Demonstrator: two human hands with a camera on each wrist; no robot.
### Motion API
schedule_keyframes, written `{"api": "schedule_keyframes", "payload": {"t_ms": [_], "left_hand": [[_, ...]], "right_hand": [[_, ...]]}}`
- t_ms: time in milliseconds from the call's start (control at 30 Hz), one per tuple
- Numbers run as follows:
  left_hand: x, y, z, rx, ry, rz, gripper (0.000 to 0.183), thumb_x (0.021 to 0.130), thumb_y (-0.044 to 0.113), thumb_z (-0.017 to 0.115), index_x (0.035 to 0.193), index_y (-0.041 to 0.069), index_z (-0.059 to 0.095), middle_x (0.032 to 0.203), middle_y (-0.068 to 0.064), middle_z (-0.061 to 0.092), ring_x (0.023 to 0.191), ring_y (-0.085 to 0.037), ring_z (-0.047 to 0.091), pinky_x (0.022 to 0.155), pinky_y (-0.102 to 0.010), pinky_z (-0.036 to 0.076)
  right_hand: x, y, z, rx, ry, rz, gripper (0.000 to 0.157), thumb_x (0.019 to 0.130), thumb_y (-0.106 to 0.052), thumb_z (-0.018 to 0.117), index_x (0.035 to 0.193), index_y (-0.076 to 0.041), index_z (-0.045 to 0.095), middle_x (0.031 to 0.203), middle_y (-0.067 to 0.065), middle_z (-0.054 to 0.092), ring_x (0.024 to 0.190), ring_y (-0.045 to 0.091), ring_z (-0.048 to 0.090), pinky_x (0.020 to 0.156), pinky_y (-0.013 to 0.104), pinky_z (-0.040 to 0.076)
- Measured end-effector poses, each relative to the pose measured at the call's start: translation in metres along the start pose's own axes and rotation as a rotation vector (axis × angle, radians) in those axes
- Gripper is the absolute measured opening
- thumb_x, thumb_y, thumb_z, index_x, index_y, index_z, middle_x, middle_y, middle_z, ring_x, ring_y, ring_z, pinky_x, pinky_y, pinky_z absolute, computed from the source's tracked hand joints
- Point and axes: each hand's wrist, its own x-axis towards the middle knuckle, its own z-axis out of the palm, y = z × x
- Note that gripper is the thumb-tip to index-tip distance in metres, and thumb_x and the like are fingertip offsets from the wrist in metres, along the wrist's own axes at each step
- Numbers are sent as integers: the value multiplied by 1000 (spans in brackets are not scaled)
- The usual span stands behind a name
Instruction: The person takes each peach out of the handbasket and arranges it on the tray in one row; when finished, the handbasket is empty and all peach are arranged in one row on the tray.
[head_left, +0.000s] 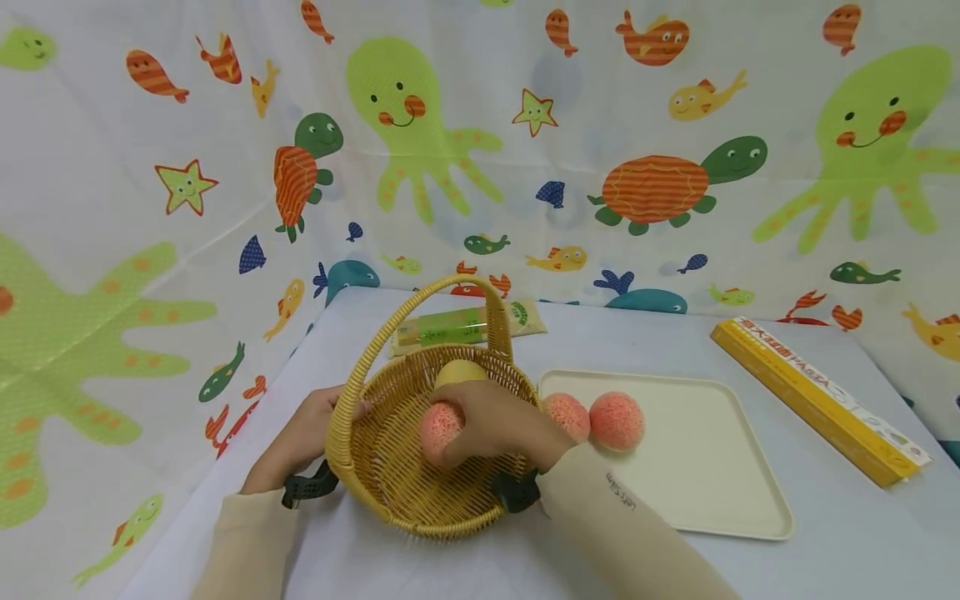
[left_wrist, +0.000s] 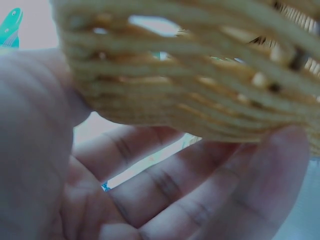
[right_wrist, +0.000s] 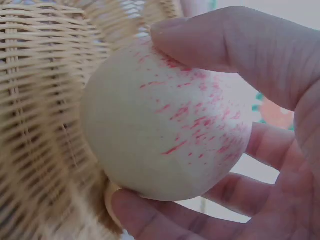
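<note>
We find both hands occupied and apart at the centre of the head view. The left hand grips the left rim of the basket, presumably to steady it. The right hand clamps a speckled peach between thumb and fingers, inside the basket's rim. Two like fruits sit in the tray, right of centre; the right arm partly covers the nearer. A yellow item in the basket is largely masked by the right hand. We cannot tell whether the peach touches the wicker floor.
</note>
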Motion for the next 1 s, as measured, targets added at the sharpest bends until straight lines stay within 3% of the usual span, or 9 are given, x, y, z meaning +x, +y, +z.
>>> {"api": "schedule_keyframes", "payload": {"t_ms": [233,467,567,833,1000], "left_hand": [[-3,0,3,19,9,12,29,101,23,67,116,-2,69,94,-11,67,85,-21,60,70,-32,54],[-6,-3,5,32,26,13,28,100,23,68,114,-1,69,94,-10,65,86,-21,59,70,-33,54],[-6,-6,6,32,24,13,29,101,25,68,116,0,69,95,-9,65,87,-21,58,71,-33,53],[-5,-6,6,30,23,15,29,101,25,69,114,-1,69,96,-10,65,87,-21,58,70,-33,53],[-5,-6,5,20,16,20,28,101,24,68,113,-2,69,95,-10,66,85,-19,59,69,-32,54]], "right_hand": [[-40,23,-22,124,138,2,74,79,-32,89,146,-19,60,134,-3,64,116,18,58,94,43,54],[-75,48,-34,237,236,18,71,78,-26,86,144,-21,60,125,4,67,98,21,66,76,37,57],[-88,59,-40,284,281,26,70,78,-20,84,144,-21,60,124,5,67,100,24,65,76,37,57],[-125,89,-60,247,385,125,69,83,-22,82,147,-21,56,131,9,66,106,28,64,79,36,58],[-144,107,-70,211,430,136,69,86,-19,79,150,-16,53,141,12,61,108,28,65,82,34,58]]}}
